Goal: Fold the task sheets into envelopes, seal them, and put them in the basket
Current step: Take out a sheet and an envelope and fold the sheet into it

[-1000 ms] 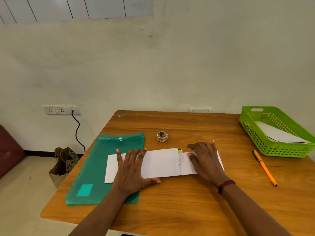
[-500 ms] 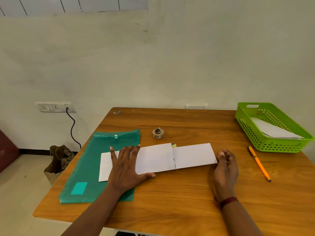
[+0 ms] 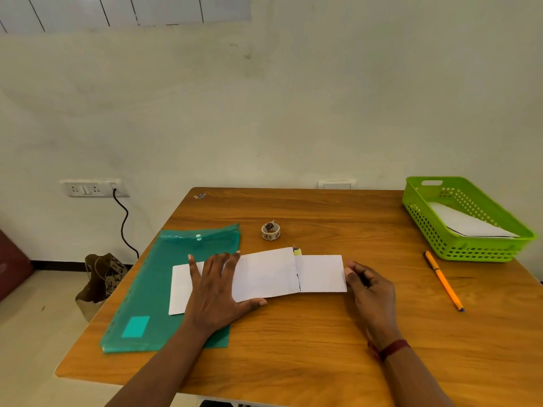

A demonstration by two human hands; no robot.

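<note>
Head camera gives me the folded sheet near the middle of the table, its long side running from 9 to 3 o'clock, with one flap lapped over the other and a small yellow tab showing at the seam. My left hand lies flat on the sheet's 9 o'clock part, fingers straight and spread, pressing it down. My right hand sits at the 3 o'clock edge, fingers curled and thumb tip touching the paper; I cannot tell whether it pinches the edge. The sheet's left end overlaps a green folder at 9 o'clock. At 12 o'clock, just beyond the sheet, stands a tape roll. An orange pen lies at 3 o'clock, apart from my right hand. The green basket stands at 2 o'clock with white paper inside.
</note>
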